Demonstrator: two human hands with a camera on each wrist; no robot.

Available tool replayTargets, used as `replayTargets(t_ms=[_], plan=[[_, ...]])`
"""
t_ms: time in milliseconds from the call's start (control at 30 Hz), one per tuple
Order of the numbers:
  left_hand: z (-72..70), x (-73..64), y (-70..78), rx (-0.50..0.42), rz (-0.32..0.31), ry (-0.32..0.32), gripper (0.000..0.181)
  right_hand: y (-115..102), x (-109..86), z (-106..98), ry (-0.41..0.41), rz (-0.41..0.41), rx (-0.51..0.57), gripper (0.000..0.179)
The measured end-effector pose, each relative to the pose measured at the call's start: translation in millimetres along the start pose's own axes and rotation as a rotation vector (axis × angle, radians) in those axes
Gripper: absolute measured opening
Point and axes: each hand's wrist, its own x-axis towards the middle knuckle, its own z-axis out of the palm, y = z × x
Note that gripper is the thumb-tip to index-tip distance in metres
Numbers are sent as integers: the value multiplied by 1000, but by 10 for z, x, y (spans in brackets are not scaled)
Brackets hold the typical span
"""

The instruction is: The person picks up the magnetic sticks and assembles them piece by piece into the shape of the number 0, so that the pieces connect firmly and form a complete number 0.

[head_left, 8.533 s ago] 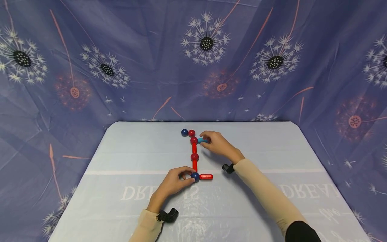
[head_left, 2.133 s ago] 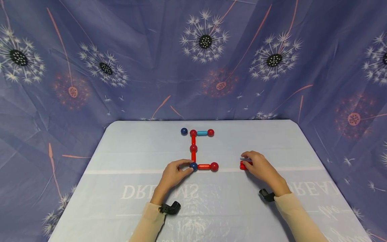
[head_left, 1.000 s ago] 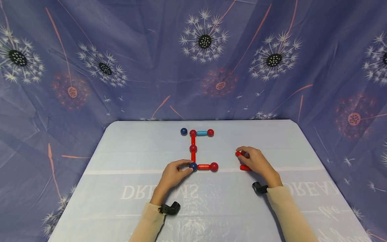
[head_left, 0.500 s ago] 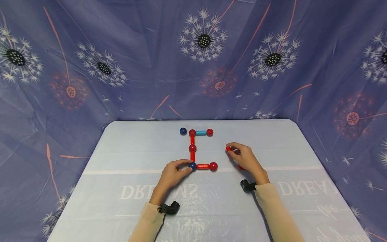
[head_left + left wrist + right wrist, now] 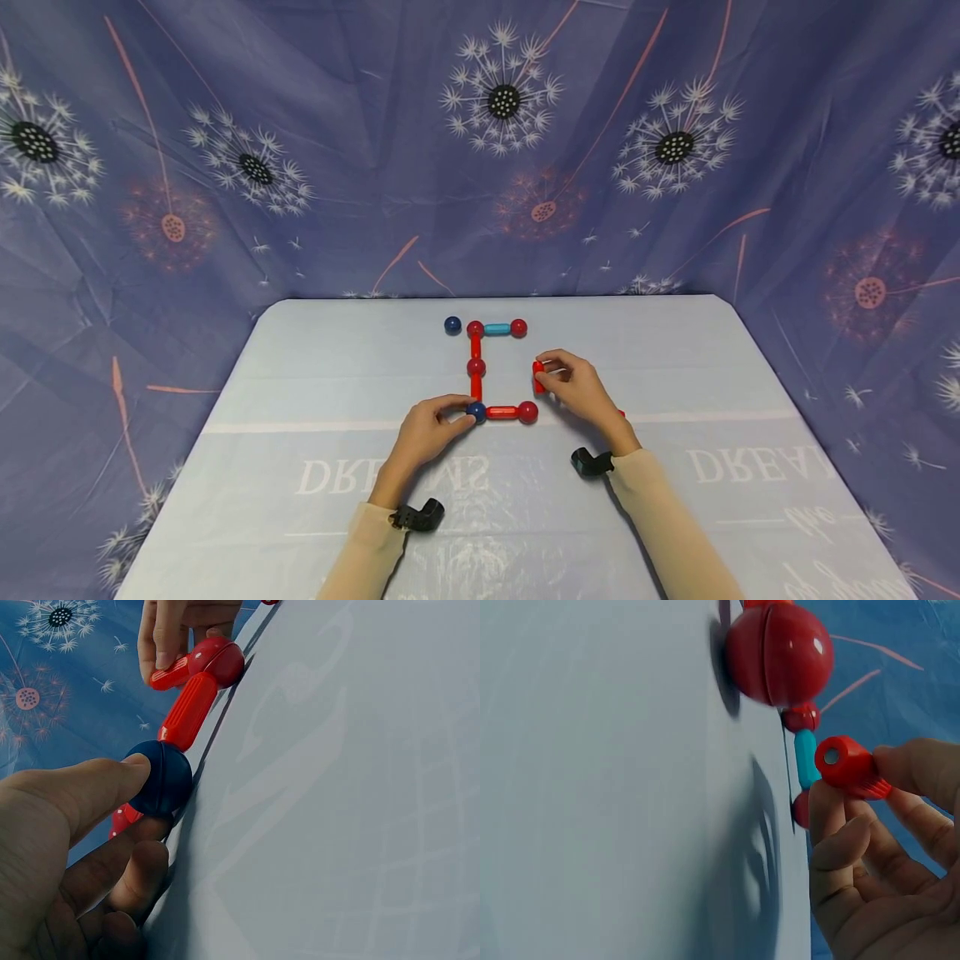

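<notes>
My left hand [image 5: 431, 433] pinches a blue ball [image 5: 161, 778] at the near left corner of a joined shape of balls and rods. From that ball a red rod [image 5: 502, 412] runs right to a red ball [image 5: 528, 412]. Other red rods lead away through a middle red ball [image 5: 476, 367] to a far red ball [image 5: 476, 329], where a light-blue rod [image 5: 497, 329] joins another red ball [image 5: 518, 327]. My right hand [image 5: 581, 392] pinches a loose red rod [image 5: 847, 765], held above the table near the shape's right side. Its end shows a round silvery face.
A separate blue ball [image 5: 452, 325] lies left of the far corner. Behind my right wrist, the tip of another red rod [image 5: 622, 413] shows, mostly hidden. A patterned curtain [image 5: 360, 167] stands behind the white-covered table [image 5: 322, 358].
My right hand has picked up a red rod from the right and carried it left toward the shape, turning it lengthwise. My left hand stays on the blue ball.
</notes>
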Motion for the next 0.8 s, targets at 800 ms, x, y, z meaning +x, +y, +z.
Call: replayTargets(t_ms=[800], plan=[[-11,-8,9,-1,-3,2,30,-50,-154,173,-129,93,18,45]])
